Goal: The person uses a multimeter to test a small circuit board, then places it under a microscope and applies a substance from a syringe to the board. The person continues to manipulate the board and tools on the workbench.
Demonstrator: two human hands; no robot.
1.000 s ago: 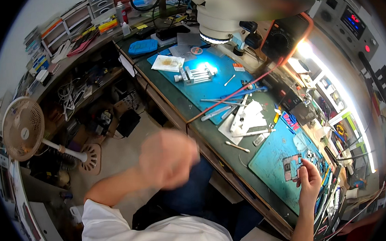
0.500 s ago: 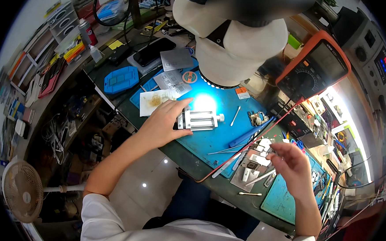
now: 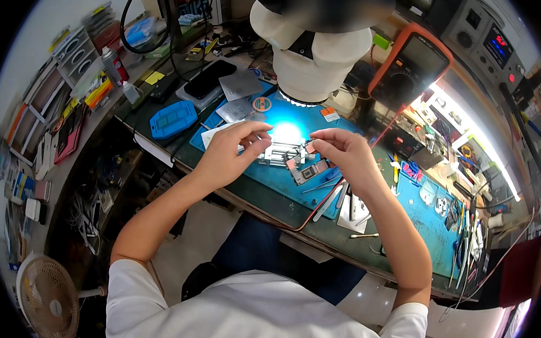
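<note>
White shirt [image 3: 249, 319], loose short sleeves [image 3: 133, 301], dark blue trousers [image 3: 247, 248], bare forearms [image 3: 162, 220].

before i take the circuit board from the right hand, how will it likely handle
The circuit board is probably stiff, jutting without visible sag from the right hand. It is likely light, being small and flat, and perhaps fragile, given its narrow, irregular outline.

Noted a dark green workbench [image 3: 261, 200], bearing a blue mat [image 3: 282, 188] mid-bench and a second mat [image 3: 423, 218] farther right. Recorded a blue case [image 3: 173, 119] at left, a pale plate [image 3: 347, 225] between both mats, a cotton swab [image 3: 364, 236] near the front edge.
</note>
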